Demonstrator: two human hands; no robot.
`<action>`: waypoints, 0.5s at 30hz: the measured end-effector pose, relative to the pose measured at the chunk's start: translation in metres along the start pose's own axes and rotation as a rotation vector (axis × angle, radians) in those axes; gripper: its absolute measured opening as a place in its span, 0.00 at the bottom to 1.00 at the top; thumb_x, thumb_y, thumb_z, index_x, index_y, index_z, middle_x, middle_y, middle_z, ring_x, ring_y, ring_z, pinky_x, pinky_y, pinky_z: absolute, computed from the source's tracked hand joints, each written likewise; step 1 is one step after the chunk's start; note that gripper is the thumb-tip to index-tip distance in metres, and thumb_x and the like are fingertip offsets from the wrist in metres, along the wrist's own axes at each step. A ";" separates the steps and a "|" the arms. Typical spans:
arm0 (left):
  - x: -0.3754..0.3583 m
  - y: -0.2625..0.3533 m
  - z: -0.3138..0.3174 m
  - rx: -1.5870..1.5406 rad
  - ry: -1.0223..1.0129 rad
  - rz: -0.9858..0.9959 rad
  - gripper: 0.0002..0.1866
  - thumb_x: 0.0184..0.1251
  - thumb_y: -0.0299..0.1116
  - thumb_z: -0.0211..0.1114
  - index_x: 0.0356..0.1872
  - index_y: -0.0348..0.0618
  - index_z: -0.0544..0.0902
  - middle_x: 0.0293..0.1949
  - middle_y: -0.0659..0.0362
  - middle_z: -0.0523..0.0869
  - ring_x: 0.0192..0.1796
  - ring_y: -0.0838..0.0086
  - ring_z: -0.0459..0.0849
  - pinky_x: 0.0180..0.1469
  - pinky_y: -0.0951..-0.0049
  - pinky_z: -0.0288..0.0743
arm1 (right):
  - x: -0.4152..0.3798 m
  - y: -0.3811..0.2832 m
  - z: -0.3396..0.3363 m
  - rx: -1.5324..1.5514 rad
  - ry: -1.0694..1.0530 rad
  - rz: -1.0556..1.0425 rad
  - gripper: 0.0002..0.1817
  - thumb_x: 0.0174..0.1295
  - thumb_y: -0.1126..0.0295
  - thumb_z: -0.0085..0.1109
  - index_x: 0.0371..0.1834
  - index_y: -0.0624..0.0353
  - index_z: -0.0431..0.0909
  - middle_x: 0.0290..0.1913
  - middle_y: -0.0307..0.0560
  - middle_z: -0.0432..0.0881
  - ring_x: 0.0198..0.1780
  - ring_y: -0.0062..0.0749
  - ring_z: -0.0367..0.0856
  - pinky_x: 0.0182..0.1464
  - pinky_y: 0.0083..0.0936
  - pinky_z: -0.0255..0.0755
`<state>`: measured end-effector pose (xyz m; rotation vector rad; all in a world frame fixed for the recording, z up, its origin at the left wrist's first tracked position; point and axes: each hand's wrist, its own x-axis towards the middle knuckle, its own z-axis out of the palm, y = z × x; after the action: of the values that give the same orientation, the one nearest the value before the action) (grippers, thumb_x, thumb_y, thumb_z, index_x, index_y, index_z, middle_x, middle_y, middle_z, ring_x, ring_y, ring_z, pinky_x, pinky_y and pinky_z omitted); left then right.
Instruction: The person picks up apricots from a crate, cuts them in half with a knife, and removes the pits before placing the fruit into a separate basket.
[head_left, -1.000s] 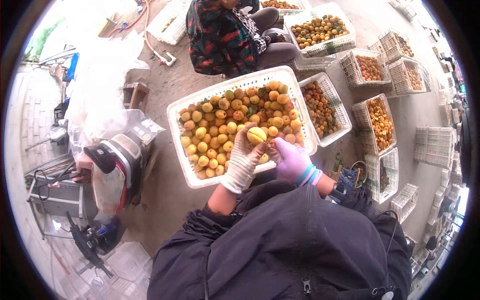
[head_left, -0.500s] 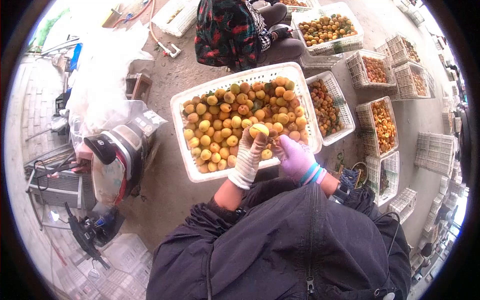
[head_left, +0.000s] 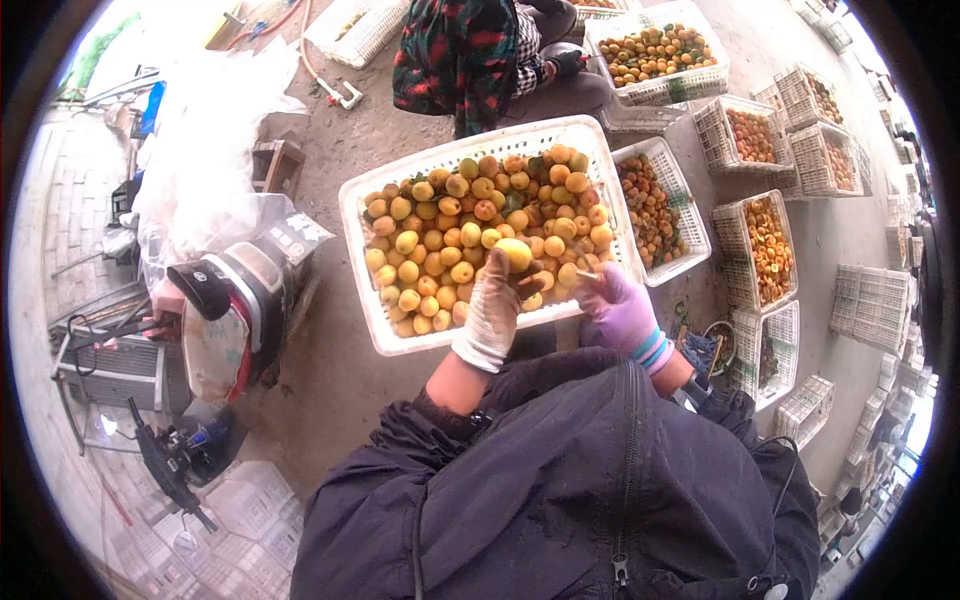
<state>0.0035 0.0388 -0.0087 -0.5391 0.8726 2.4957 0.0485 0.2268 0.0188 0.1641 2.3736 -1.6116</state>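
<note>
Since a moment ago your hands have drawn apart: your right hand (head_left: 622, 303), in the purple glove, was pressed up against the fruit (head_left: 515, 254) and has now pulled away to the right, over the near right corner of the crate (head_left: 357, 262). Your left hand (head_left: 493, 308), in the pale knit glove, has kept the fruit and lifted it slightly; the crate has also shifted a little up the picture. Your left forearm rises from your dark jacket (head_left: 560, 480) with the wrist straight and the fingers curled up around the underside of the yellow fruit, so it sits at your fingertips above the heap of fruit, near the crate's near edge. Your right hand is held with the palm turned inward and the fingers bunched together near a small thin thing that sticks out leftward; what it is cannot be made out, nor whether the fingers truly grip it. Across the crate sits another person (head_left: 460, 55) in a patterned top. Smaller baskets (head_left: 765, 250) of fruit stand to the right, well apart from your hands.
</note>
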 end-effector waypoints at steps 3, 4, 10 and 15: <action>-0.003 -0.025 -0.005 0.353 -0.086 -0.044 0.27 0.69 0.56 0.59 0.56 0.44 0.76 0.43 0.61 0.83 0.41 0.76 0.82 0.44 0.74 0.77 | 0.008 -0.014 0.004 0.591 0.081 0.030 0.31 0.61 0.53 0.66 0.60 0.62 0.70 0.46 0.37 0.80 0.46 0.20 0.77 0.49 0.19 0.73; -0.008 -0.024 0.005 0.435 -0.173 -0.017 0.28 0.71 0.55 0.57 0.62 0.46 0.73 0.45 0.62 0.82 0.42 0.77 0.81 0.45 0.75 0.76 | 0.010 -0.011 0.005 0.592 0.086 0.031 0.31 0.61 0.53 0.66 0.60 0.62 0.70 0.46 0.37 0.80 0.46 0.20 0.77 0.49 0.19 0.73; -0.010 -0.038 0.012 0.458 -0.175 0.094 0.31 0.74 0.53 0.54 0.70 0.48 0.64 0.53 0.60 0.79 0.49 0.76 0.80 0.50 0.74 0.78 | 0.011 -0.015 0.009 0.543 -0.030 0.091 0.29 0.60 0.50 0.67 0.55 0.60 0.74 0.45 0.38 0.79 0.46 0.20 0.76 0.50 0.20 0.72; -0.006 -0.048 0.027 0.252 -0.125 0.035 0.27 0.77 0.51 0.49 0.70 0.50 0.64 0.54 0.58 0.78 0.51 0.73 0.80 0.54 0.70 0.77 | 0.006 -0.022 0.011 0.111 0.193 -0.181 0.21 0.61 0.58 0.67 0.51 0.60 0.76 0.43 0.44 0.78 0.45 0.31 0.79 0.48 0.25 0.73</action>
<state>0.0276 0.0888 -0.0100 -0.2834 1.1333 2.3721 0.0392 0.2081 0.0333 0.1351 2.5040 -1.8911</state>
